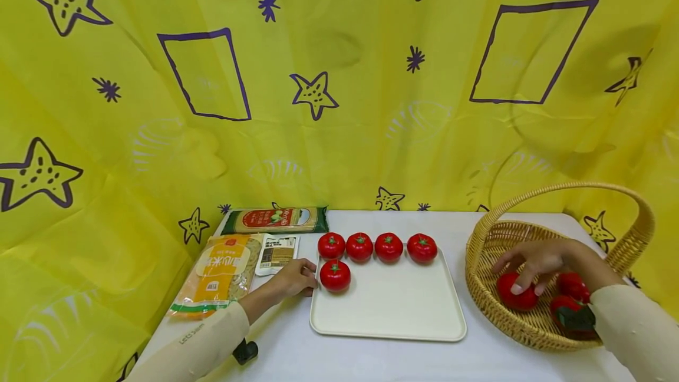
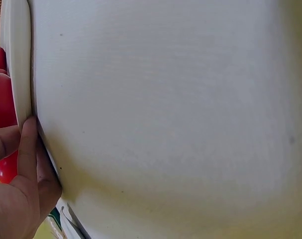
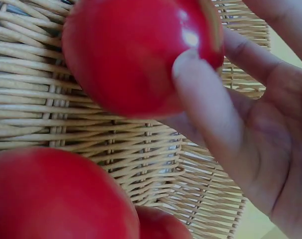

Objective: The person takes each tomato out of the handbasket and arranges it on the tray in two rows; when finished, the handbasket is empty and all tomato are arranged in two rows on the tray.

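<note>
In the head view a cream tray (image 1: 392, 317) carries several red tomatoes, with a row along its back edge and one tomato (image 1: 335, 276) in front at the left. My left hand (image 1: 294, 279) pinches the tray's left rim, fingers on both sides of it in the left wrist view. At the right, my right hand (image 1: 536, 258) reaches inside a wicker basket (image 1: 488, 299) and grips a tomato (image 3: 131, 55), its thumb pressed on the skin. More tomatoes (image 3: 56, 194) lie in the basket beside it.
Left of the tray lie an orange-and-clear food bag (image 1: 212, 276), a small white packet (image 1: 277, 254) and a green-ended pasta pack (image 1: 276, 220). The basket's tall handle (image 1: 573, 186) arches over my right arm. A yellow patterned curtain (image 1: 361, 152) hangs behind the white table.
</note>
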Available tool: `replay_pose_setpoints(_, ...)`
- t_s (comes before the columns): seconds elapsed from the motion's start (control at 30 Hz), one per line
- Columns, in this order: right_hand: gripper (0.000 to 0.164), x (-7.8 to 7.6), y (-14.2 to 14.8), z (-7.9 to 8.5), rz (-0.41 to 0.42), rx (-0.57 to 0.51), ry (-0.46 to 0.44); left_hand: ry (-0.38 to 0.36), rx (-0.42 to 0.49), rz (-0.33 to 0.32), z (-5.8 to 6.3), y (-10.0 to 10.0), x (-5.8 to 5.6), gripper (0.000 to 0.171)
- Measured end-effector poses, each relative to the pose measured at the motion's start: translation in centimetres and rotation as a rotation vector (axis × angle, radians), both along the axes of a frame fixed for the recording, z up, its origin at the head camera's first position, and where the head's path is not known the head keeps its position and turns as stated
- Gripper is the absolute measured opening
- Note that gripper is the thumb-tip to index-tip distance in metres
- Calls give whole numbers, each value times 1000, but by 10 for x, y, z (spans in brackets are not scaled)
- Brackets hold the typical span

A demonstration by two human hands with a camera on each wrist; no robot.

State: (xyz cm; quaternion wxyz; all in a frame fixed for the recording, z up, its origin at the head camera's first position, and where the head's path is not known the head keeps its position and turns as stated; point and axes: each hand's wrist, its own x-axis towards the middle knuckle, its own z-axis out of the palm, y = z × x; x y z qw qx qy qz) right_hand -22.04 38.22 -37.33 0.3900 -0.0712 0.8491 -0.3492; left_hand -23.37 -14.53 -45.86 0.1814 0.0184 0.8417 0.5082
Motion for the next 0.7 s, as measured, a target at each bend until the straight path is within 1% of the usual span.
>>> replay_pose_setpoints(0.13, 51, -1, 0, -1, 8, 17, -6, -10, 7, 1, 0, -1, 0, 30)
replay_pose_setpoints(0.3, 48, -2, 2, -5, 12, 15, 2, -21, 4, 8, 0, -1, -1, 30)
replay_pose_setpoints(0.47, 46, -3, 3, -9, 25, 2, 17, -22, 0, 8, -1, -1, -1, 30)
replay_pose_setpoints(0.7, 47, -4, 7, -9, 54, -26, 28, -21, -9, 11, -2, 0, -2, 29)
